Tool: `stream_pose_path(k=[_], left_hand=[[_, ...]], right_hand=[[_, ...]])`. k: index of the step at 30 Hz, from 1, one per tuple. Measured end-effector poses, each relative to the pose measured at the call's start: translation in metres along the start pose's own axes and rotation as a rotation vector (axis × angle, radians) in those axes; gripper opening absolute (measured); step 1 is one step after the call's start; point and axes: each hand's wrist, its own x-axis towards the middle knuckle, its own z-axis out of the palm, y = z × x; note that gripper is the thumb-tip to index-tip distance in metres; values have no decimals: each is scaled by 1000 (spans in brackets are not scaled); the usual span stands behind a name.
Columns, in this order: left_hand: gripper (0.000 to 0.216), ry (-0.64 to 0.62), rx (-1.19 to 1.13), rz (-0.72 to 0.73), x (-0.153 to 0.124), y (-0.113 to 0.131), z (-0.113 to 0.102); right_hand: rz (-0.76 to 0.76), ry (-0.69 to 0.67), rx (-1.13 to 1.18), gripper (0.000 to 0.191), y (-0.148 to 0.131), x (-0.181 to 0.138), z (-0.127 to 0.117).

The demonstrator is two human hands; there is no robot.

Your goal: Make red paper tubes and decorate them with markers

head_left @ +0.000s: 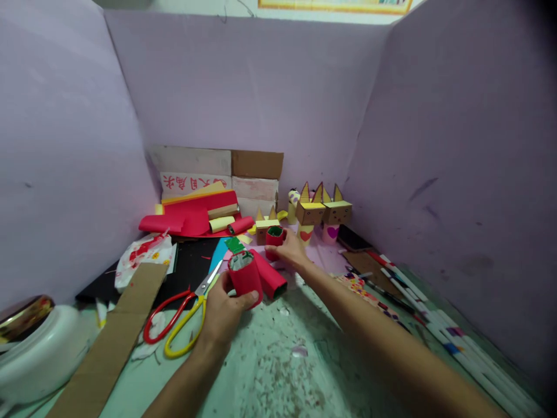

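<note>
My left hand (226, 310) is wrapped round a red paper tube (245, 277) with a silvery lining, held upright just above the table. A second red tube (270, 275) lies on its side right behind it. Farther back, my right hand (290, 251) is stretched out and its fingers close on a small red tube (275, 237) with a green inside, which stands in front of a low cardboard figure (264, 225).
Red- and yellow-handled scissors (183, 316) lie left of my left hand, beside a cardboard strip (114, 342) and a white container (39, 354). Red and yellow paper sheets (195, 216) are stacked at the back. Cardboard figures (322, 212) stand against the wall. Several pens (418, 302) line the right side.
</note>
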Motion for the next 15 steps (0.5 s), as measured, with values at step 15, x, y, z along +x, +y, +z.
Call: stream_pose_path(k=[15], left_hand=[[45,-375,213,7,-50,-12,7]], right_hand=[[-148,-442,282,48,4,-166,-98]])
